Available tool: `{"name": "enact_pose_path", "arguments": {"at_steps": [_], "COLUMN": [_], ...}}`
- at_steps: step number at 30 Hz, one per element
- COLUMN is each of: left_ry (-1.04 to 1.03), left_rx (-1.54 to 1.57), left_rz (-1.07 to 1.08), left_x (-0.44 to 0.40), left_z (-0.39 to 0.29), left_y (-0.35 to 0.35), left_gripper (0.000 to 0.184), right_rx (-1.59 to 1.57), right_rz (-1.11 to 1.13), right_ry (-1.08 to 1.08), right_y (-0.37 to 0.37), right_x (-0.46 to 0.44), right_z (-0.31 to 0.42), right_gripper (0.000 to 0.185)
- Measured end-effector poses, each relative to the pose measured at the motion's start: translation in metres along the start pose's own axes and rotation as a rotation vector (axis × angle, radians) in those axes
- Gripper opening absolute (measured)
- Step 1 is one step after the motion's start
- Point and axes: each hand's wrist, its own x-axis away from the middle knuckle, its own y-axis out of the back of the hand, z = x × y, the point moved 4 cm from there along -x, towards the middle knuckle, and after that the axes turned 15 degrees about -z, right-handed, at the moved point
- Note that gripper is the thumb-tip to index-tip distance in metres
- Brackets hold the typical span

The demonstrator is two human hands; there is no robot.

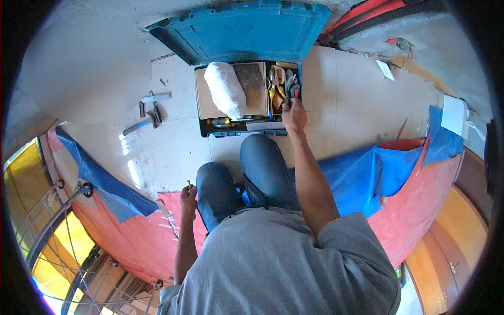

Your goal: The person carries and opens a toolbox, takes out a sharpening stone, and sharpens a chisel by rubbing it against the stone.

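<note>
My right hand (pixel 295 116) is over the right compartment of the open toolbox (pixel 203 127), fingers closed round a dark-handled tool (pixel 287 98) whose kind I cannot make out. A red handle (pixel 296 93) shows beside its fingertips. Yellow-handled pliers (pixel 272 94) lie just left of it among other hand tools. Held low beside my left knee, my left hand (pixel 188 197) pinches a small brass-coloured piece (pixel 189 184), too small to name. A white wrapped bundle (pixel 225 89) rests on a cardboard box (pixel 256 100) inside the toolbox.
The toolbox's blue lid (pixel 241 34) stands raised at the back. On the tiled floor to the left lies a hammer (pixel 139 126) near a metal-bladed tool (pixel 156 97). Red sheeting (pixel 126 236) and blue sheeting (pixel 349 176) spread around me. A bicycle wheel (pixel 50 231) stands at the left.
</note>
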Motion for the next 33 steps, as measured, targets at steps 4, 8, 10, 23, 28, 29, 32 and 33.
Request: {"name": "enact_pose_path", "arguments": {"at_steps": [4, 8, 10, 23, 28, 29, 32, 33], "left_ry": [-0.039, -0.073, -0.08, -0.022, -0.116, -0.178, -0.369, -0.398], "left_rx": [-0.003, 0.068, 0.091, 0.059, 0.055, 0.01, -0.091, -0.09], "left_rz": [-0.017, 0.032, 0.042, -0.008, 0.069, 0.131, 0.216, 0.255], "left_x": [0.0, 0.002, 0.004, -0.005, 0.007, 0.009, 0.013, 0.013], "left_z": [-0.005, -0.023, -0.029, -0.01, -0.072, -0.086, -0.131, -0.145], "left_y": [-0.005, -0.015, -0.018, -0.007, -0.039, -0.051, -0.095, -0.113], "left_gripper": [0.038, 0.041, 0.044, 0.032, 0.035, 0.036, 0.044, 0.044], "right_rx": [-0.197, 0.024, 0.029, 0.094, -0.112, -0.152, -0.217, -0.216], "right_rz": [-0.082, 0.26, 0.095, 0.246, 0.035, 0.008, -0.095, -0.097], "right_ry": [0.063, 0.013, 0.063, 0.04, 0.151, 0.186, 0.359, 0.357], "right_y": [0.008, -0.015, 0.0, -0.03, 0.02, 0.026, 0.036, 0.038], "right_x": [-0.006, -0.043, -0.045, -0.099, -0.061, -0.055, -0.038, -0.039], "right_z": [-0.008, 0.014, 0.05, 0.05, 0.027, 0.017, 0.003, 0.004], "right_gripper": [0.038, 0.053, 0.063, 0.066, 0.046, 0.043, 0.036, 0.036]}}
